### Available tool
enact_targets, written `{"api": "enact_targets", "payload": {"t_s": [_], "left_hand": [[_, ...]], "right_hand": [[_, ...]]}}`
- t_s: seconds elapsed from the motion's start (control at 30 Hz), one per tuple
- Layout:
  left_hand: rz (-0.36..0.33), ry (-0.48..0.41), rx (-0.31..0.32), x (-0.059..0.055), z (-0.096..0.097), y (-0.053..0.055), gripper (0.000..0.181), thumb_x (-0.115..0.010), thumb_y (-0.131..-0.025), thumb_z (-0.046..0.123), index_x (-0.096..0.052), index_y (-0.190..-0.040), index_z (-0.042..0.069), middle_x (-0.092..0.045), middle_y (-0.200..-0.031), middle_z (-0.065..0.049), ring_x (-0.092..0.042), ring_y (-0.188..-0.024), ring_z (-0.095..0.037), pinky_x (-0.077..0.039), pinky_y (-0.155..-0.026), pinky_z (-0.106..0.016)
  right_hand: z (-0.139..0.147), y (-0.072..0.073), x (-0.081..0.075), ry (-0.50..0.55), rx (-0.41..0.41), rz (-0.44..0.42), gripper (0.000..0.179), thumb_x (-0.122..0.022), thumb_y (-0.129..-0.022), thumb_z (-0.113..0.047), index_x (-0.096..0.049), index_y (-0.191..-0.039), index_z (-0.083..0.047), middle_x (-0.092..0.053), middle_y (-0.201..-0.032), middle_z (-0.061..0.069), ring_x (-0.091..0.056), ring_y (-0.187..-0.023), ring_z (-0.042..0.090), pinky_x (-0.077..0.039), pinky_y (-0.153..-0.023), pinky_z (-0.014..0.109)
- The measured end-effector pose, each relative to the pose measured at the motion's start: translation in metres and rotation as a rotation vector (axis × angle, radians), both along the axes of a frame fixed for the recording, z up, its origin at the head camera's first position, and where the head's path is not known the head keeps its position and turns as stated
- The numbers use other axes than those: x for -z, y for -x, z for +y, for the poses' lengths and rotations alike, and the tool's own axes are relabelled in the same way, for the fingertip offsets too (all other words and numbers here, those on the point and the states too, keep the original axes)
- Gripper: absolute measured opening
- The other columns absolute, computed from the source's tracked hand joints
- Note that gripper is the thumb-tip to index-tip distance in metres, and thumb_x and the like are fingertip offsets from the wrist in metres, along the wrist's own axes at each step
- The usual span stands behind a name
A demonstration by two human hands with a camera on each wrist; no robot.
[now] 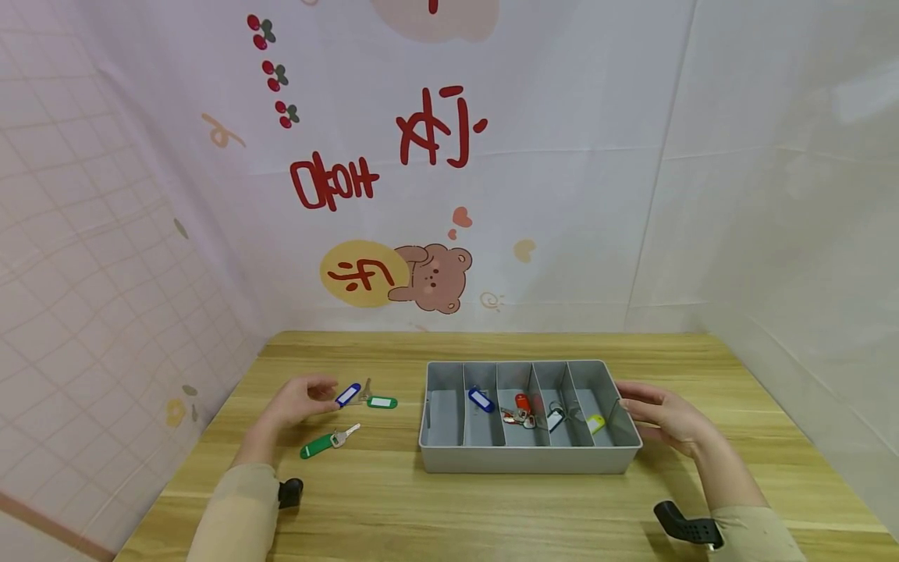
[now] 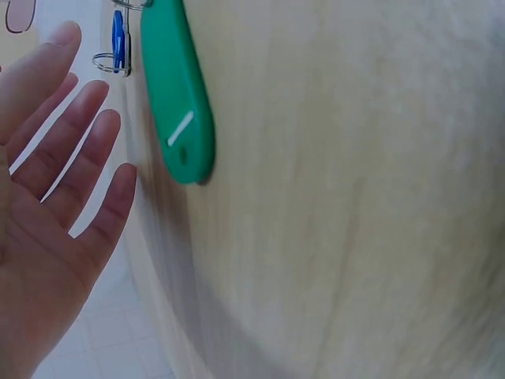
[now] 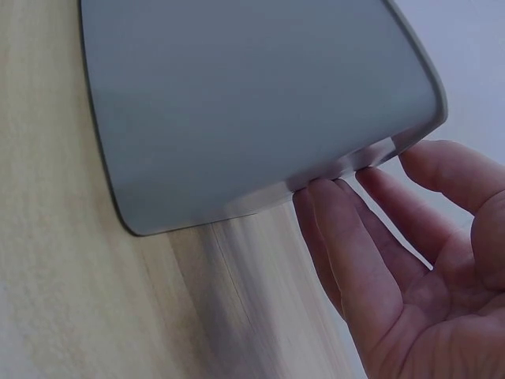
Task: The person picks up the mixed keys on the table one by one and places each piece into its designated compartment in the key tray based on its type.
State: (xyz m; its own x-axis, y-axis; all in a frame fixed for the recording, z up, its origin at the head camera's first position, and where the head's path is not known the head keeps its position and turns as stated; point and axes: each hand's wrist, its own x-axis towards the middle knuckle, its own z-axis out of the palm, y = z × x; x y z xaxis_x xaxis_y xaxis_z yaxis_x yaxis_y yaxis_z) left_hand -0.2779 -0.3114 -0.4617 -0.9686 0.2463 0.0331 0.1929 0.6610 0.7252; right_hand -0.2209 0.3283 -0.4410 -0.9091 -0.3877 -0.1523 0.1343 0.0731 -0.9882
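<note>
My left hand (image 1: 303, 400) is over the table's left side, fingertips right by a blue key tag (image 1: 348, 395); in the left wrist view its fingers are spread and relaxed. A silver key (image 1: 366, 389) and a green key tag (image 1: 382, 403) lie just right of the blue one. Closer to me lies another green key tag (image 1: 316, 446) with a silver key (image 1: 346, 435). At the right end of a grey divided tray (image 1: 527, 459), my right hand (image 1: 663, 414) touches the end wall with its fingertips, extended in the right wrist view.
Inside the tray's compartments are a blue key tag (image 1: 481, 400), a red key tag (image 1: 523, 403) with keys, a dark-edged key tag (image 1: 556, 420) and a yellow key tag (image 1: 595, 424). A printed white curtain (image 1: 562, 195) hangs behind the wooden table (image 1: 393, 507).
</note>
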Motion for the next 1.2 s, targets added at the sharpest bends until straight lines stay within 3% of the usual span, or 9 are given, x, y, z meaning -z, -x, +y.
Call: {"api": "enact_targets", "payload": {"t_s": [0.23,0.6,1.2], "left_hand": [[0.008,0.007,-0.026,0.0026,0.0007,-0.0007,0.04,-0.08,-0.084,0.009,-0.066,-0.117,-0.008,-0.07,-0.103,-0.014,-0.064,-0.094,-0.024,-0.052,-0.081,-0.031],[-0.009,0.02,-0.073,0.0012,0.0047,-0.0052,0.028,-0.079,-0.084,0.007,-0.071,-0.108,-0.005,-0.069,-0.094,-0.007,-0.063,-0.088,-0.022,-0.052,-0.076,-0.033],[0.002,0.042,-0.066,0.0034,0.0072,-0.0045,0.016,-0.078,-0.084,0.006,-0.074,-0.098,0.0,-0.068,-0.087,-0.003,-0.06,-0.081,-0.017,-0.05,-0.072,-0.031]], "right_hand": [[-0.0007,-0.0003,-0.0003,-0.015,0.011,0.0,0.051,-0.053,-0.103,-0.011,-0.035,-0.147,0.01,-0.061,-0.126,-0.003,-0.063,-0.109,0.01,-0.053,-0.09,0.036],[0.0003,0.0007,0.0002,-0.013,0.008,-0.004,0.053,-0.053,-0.103,-0.012,-0.034,-0.147,0.012,-0.062,-0.124,-0.004,-0.063,-0.108,0.01,-0.053,-0.09,0.036],[-0.0005,-0.0001,-0.0011,0.02,0.004,-0.013,0.05,-0.053,-0.103,-0.009,-0.037,-0.146,0.011,-0.062,-0.123,-0.004,-0.064,-0.108,0.011,-0.053,-0.09,0.037]]}}
